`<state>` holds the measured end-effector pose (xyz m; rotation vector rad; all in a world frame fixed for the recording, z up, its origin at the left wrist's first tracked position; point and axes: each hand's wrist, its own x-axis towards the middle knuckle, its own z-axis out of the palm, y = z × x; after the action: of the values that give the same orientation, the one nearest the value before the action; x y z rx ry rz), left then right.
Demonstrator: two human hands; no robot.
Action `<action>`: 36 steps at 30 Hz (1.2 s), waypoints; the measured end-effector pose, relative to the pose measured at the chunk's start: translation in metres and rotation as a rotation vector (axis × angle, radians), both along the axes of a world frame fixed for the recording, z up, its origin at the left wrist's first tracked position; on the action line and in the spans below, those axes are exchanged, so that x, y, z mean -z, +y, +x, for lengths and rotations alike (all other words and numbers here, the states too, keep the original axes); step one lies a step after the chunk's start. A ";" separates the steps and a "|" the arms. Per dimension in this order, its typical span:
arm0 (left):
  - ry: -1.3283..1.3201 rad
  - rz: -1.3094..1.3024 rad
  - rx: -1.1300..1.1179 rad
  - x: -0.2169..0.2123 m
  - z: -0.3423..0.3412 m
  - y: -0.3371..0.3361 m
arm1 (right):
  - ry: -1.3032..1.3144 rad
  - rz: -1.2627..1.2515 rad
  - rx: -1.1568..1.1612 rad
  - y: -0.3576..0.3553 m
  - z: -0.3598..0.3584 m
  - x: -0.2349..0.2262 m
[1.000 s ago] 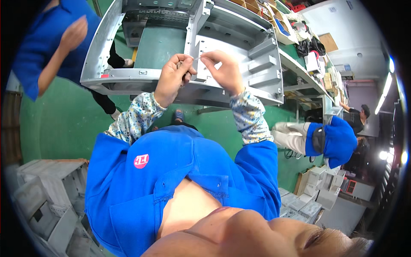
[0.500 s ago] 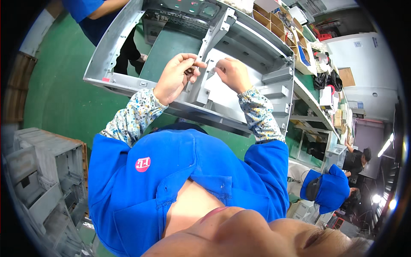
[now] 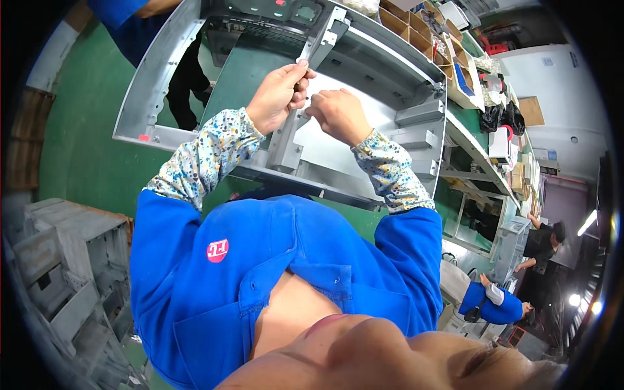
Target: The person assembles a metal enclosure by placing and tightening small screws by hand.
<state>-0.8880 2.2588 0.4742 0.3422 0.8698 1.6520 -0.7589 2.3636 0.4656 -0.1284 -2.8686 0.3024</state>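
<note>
Seen from the head camera, the left hand (image 3: 278, 93) is curled shut around the upper part of a grey metal bracket (image 3: 296, 114), its thumb and fingertips pinched at the point where the bracket meets a slanted metal bar (image 3: 323, 43) above it. The right hand (image 3: 339, 115) sits just beside it, fingers bent and closed on the same bracket from the right side; what lies under its fingertips cannot be made out. The bracket stands upright inside a large grey metal case (image 3: 286, 97) that lies open on a green bench (image 3: 78, 143), and its lower end rests against the case's near rail. Stacked grey metal cases (image 3: 65, 273) sit at the lower left. A shelf (image 3: 468, 84) with boxes runs along the right side.
</note>
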 end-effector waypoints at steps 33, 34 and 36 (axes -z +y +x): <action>-0.378 0.053 -0.150 0.029 -0.035 0.029 | 0.184 -0.126 0.410 0.135 -0.074 0.022; -0.391 0.057 -0.161 0.022 -0.034 0.028 | 0.162 -0.077 0.388 0.137 -0.075 0.019; -0.394 0.075 -0.160 0.026 -0.034 0.028 | 0.187 0.095 0.304 0.137 -0.075 0.014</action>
<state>-0.9224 2.2864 0.4484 -0.0071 0.5499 1.8228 -0.8335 2.5008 0.4515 -0.4847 -2.6227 0.1113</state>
